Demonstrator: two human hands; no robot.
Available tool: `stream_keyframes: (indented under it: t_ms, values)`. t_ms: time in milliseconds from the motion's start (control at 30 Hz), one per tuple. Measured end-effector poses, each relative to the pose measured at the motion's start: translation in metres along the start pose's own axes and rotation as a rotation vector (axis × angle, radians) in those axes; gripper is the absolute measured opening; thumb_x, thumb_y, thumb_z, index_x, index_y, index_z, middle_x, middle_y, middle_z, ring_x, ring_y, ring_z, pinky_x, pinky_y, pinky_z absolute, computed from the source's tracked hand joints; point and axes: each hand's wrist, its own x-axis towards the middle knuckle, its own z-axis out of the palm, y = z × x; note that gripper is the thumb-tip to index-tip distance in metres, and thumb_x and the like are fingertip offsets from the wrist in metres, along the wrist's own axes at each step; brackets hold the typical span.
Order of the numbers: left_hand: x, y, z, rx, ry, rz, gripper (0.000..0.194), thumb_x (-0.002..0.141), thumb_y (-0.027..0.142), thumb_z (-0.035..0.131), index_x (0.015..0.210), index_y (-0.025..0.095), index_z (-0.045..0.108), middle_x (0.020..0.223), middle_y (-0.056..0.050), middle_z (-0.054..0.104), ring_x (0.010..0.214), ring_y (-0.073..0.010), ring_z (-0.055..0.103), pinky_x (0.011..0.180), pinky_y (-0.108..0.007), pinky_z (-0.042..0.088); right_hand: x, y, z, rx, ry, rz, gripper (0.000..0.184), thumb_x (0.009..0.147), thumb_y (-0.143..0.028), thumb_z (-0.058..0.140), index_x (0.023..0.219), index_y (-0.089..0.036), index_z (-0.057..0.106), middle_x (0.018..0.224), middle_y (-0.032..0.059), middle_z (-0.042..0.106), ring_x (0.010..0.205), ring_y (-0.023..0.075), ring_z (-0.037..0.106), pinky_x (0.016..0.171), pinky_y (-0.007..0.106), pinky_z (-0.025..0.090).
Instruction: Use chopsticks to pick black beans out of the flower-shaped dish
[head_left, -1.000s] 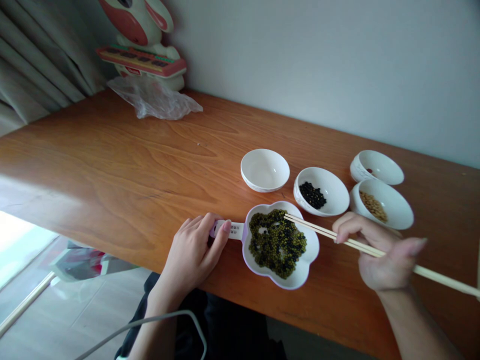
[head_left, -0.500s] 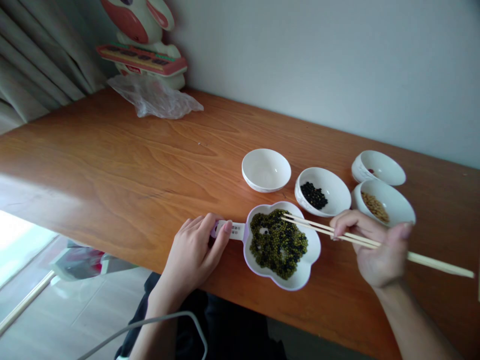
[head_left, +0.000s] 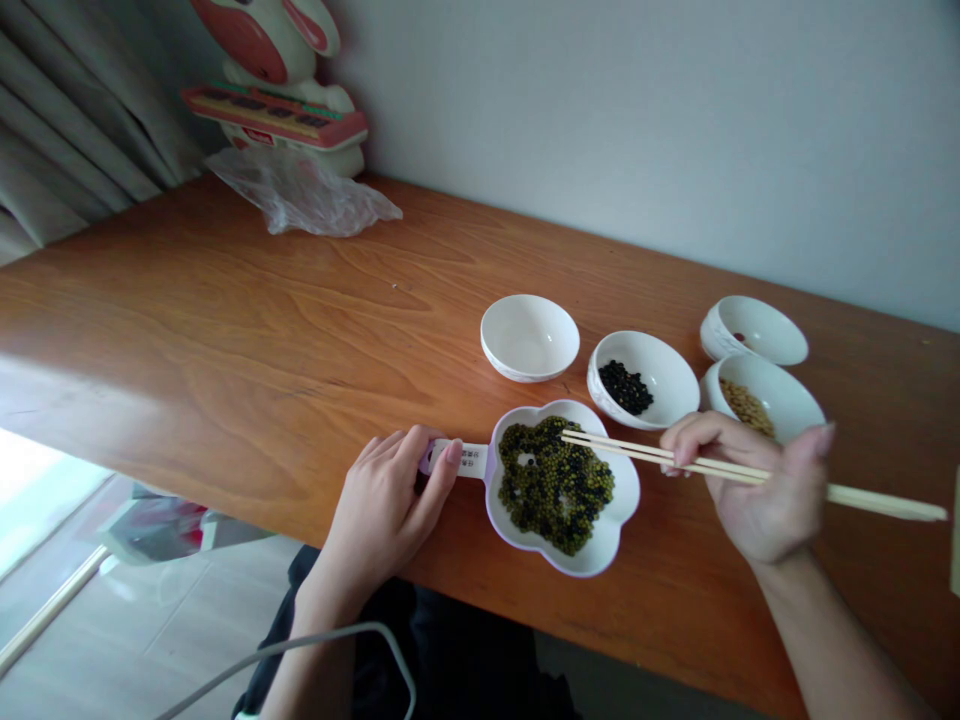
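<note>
A flower-shaped white dish (head_left: 616, 520) holds a heap of mixed green and black beans (head_left: 555, 485). My left hand (head_left: 386, 510) is closed on the dish's short handle (head_left: 465, 460). In my right hand (head_left: 761, 485) is a pair of wooden chopsticks (head_left: 637, 453); their tips hover over the far side of the beans. Beyond the dish stand several small white bowls: an empty bowl (head_left: 529, 337), a bowl with black beans (head_left: 643, 380), a bowl with tan beans (head_left: 761, 405) and a far bowl (head_left: 754, 331) with a red speck inside.
All of this sits on a wooden table (head_left: 225, 330) against a white wall. A crumpled clear plastic bag (head_left: 300, 195) and a red-and-white toy figure (head_left: 274, 80) are at the far left corner, by a curtain (head_left: 67, 120). A grey cable (head_left: 315, 645) loops below the table edge.
The chopsticks have levelled out and their tips have shifted slightly left over the beans. My right hand has lifted a little. My left hand has stayed on the handle.
</note>
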Motion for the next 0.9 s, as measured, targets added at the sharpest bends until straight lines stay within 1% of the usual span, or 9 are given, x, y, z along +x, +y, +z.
stream_keyframes:
  t_ms: [167, 300, 400, 533, 633, 900]
  values:
    - [0.001, 0.0, 0.0, 0.013, 0.001, -0.003, 0.039, 0.112, 0.05, 0.041, 0.083, 0.024, 0.047, 0.077, -0.002, 0.059, 0.072, -0.0229, 0.055, 0.073, -0.037, 0.039, 0.002, -0.011, -0.017, 0.019, -0.162, 0.02, 0.087, 0.102, -0.076, 0.008, 0.07, -0.025, 0.071, 0.064, 0.0077, 0.059, 0.066, 0.0249, 0.053, 0.066, 0.041, 0.039]
    - [0.001, -0.001, 0.001, 0.012, 0.0, 0.0, 0.039, 0.112, 0.05, 0.041, 0.084, 0.024, 0.047, 0.078, -0.002, 0.059, 0.073, -0.0228, 0.056, 0.073, -0.037, 0.039, 0.001, -0.012, -0.024, 0.003, -0.227, 0.057, 0.088, 0.101, -0.079, 0.007, 0.071, -0.025, 0.071, 0.066, 0.0083, 0.061, 0.067, 0.0258, 0.053, 0.066, 0.042, 0.038]
    - [0.001, -0.001, 0.001, 0.006, 0.002, 0.006, 0.039, 0.112, 0.05, 0.041, 0.083, 0.024, 0.046, 0.077, -0.002, 0.059, 0.072, -0.0227, 0.055, 0.073, -0.036, 0.039, 0.0, -0.011, -0.023, 0.02, -0.26, 0.066, 0.088, 0.1, -0.08, 0.008, 0.075, -0.025, 0.072, 0.068, 0.0082, 0.062, 0.069, 0.0258, 0.054, 0.067, 0.042, 0.038]
    - [0.001, 0.0, 0.001, 0.007, 0.001, 0.004, 0.039, 0.112, 0.049, 0.041, 0.083, 0.024, 0.047, 0.078, -0.002, 0.059, 0.072, -0.0231, 0.055, 0.073, -0.037, 0.039, -0.001, -0.009, -0.015, 0.071, -0.297, 0.056, 0.086, 0.101, -0.079, 0.008, 0.078, -0.025, 0.071, 0.072, 0.0069, 0.062, 0.071, 0.0246, 0.055, 0.069, 0.04, 0.041]
    - [0.0, 0.0, 0.0, 0.007, 0.005, 0.001, 0.039, 0.112, 0.049, 0.041, 0.082, 0.024, 0.045, 0.077, -0.002, 0.058, 0.071, -0.0229, 0.055, 0.072, -0.037, 0.039, -0.002, -0.009, -0.009, 0.06, -0.32, 0.056, 0.085, 0.101, -0.08, 0.008, 0.078, -0.025, 0.07, 0.073, 0.0064, 0.062, 0.072, 0.0242, 0.055, 0.069, 0.039, 0.041]
    - [0.0, -0.001, 0.0, 0.016, 0.005, 0.003, 0.039, 0.112, 0.049, 0.041, 0.082, 0.025, 0.044, 0.076, -0.002, 0.058, 0.071, -0.0228, 0.055, 0.072, -0.037, 0.039, -0.002, -0.008, -0.012, 0.032, -0.324, 0.064, 0.086, 0.1, -0.08, 0.007, 0.078, -0.025, 0.069, 0.074, 0.0063, 0.062, 0.073, 0.0241, 0.055, 0.071, 0.039, 0.041]
